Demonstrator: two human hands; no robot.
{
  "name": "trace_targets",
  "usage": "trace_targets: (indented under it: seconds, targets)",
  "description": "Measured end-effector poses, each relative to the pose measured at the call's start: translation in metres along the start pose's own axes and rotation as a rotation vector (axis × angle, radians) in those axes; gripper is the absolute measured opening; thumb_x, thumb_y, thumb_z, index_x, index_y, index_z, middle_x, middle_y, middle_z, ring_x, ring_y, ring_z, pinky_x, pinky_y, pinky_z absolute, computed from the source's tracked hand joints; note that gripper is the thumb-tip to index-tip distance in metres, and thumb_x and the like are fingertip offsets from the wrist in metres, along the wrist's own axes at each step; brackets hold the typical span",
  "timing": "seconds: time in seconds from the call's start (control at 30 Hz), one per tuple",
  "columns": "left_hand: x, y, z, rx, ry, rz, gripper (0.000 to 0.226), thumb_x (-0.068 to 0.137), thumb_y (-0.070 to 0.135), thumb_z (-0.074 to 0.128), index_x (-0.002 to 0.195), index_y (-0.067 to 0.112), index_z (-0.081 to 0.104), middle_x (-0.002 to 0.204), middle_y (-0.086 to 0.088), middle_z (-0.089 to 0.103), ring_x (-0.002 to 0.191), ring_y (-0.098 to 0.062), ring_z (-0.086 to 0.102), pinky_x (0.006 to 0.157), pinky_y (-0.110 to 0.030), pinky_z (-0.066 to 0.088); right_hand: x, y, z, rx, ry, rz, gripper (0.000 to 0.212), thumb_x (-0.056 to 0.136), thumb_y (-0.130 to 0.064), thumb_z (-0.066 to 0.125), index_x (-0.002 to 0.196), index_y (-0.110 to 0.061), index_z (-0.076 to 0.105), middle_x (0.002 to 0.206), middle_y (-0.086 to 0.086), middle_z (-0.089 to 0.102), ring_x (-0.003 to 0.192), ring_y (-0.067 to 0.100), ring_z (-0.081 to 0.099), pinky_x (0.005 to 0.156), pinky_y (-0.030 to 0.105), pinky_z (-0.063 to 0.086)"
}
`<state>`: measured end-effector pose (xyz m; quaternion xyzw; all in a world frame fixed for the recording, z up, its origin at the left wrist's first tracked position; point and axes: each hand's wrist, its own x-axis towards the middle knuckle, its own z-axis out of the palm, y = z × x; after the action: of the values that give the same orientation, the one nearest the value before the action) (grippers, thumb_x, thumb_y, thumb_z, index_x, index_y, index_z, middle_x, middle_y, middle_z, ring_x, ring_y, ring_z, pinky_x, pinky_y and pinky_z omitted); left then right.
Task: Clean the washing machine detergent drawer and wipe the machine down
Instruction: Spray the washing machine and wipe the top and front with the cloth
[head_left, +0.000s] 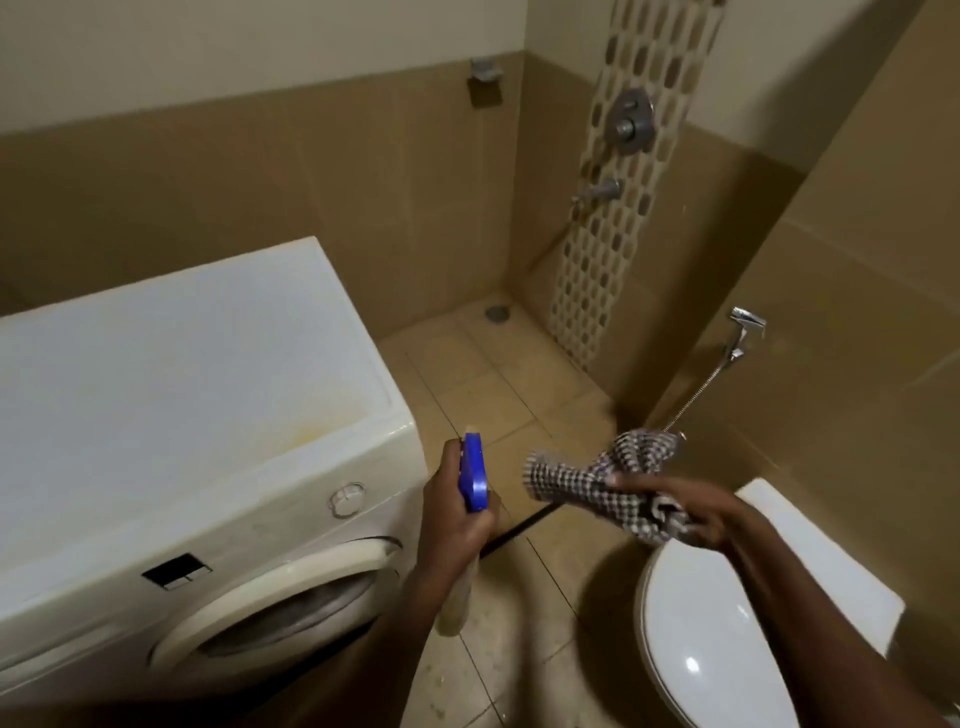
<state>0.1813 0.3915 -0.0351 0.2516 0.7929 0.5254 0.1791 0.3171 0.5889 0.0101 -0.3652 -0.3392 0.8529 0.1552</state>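
A white front-loading washing machine (197, 395) fills the left side, its top yellow-stained near the front right corner. A round dial (347, 500) sits on its front panel above the porthole door (291, 597). The detergent drawer is not visible. My left hand (452, 525) grips a spray bottle with a blue trigger head (474, 473), just right of the machine's front corner. My right hand (685, 506) holds a bunched checked cloth (597, 475) above the toilet.
A white toilet (711, 639) with its lid down and its cistern (810, 561) stands at the lower right. A bidet sprayer (745, 327) hangs on the right wall. Shower fittings (628, 122) and a floor drain (497, 312) lie in the far corner. Tiled floor runs between machine and toilet.
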Motion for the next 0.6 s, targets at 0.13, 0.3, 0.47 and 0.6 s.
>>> trace_targets:
  seconds: [0.13, 0.3, 0.47, 0.6]
  targets:
    - [0.001, 0.008, -0.034, -0.022, 0.016, 0.033, 0.054, 0.075, 0.007, 0.066, 0.124, 0.02, 0.05, 0.085, -0.012, 0.062, 0.075, -0.027, 0.062, 0.07, -0.035, 0.054, -0.001, 0.025, 0.029, -0.392, -0.035, 0.266, 0.042, 0.081, -0.002, 0.065, 0.12, 0.01, 0.057, 0.101, 0.023, 0.072, 0.082, 0.035, 0.071, 0.066, 0.04, 0.06]
    - [-0.004, 0.002, -0.072, -0.047, 0.061, 0.037, 0.058, 0.073, 0.013, 0.066, 0.129, 0.019, 0.048, 0.088, -0.006, 0.063, 0.075, -0.024, 0.062, 0.068, -0.031, 0.053, 0.001, 0.046, 0.082, -0.17, -0.055, 0.211, 0.032, 0.087, 0.003, 0.042, 0.114, 0.013, 0.057, 0.112, 0.031, 0.065, 0.089, 0.04, 0.069, 0.074, 0.046, 0.06]
    - [-0.009, -0.014, -0.109, -0.073, 0.09, -0.028, 0.058, 0.075, 0.006, 0.065, 0.129, 0.023, 0.048, 0.086, -0.003, 0.063, 0.076, -0.023, 0.061, 0.072, -0.04, 0.055, 0.005, 0.059, 0.124, -0.198, 0.005, 0.094, 0.021, 0.093, 0.0, 0.044, 0.106, 0.006, 0.058, 0.098, 0.026, 0.069, 0.081, 0.035, 0.07, 0.073, 0.047, 0.06]
    - [-0.013, -0.024, -0.136, -0.065, 0.097, -0.025, 0.055, 0.075, 0.016, 0.066, 0.126, 0.023, 0.048, 0.087, 0.002, 0.059, 0.076, -0.019, 0.059, 0.071, -0.035, 0.054, 0.006, 0.069, 0.151, -0.158, -0.04, 0.069, 0.015, 0.09, -0.009, 0.053, 0.096, 0.002, 0.063, 0.085, 0.019, 0.071, 0.073, 0.029, 0.071, 0.067, 0.04, 0.061]
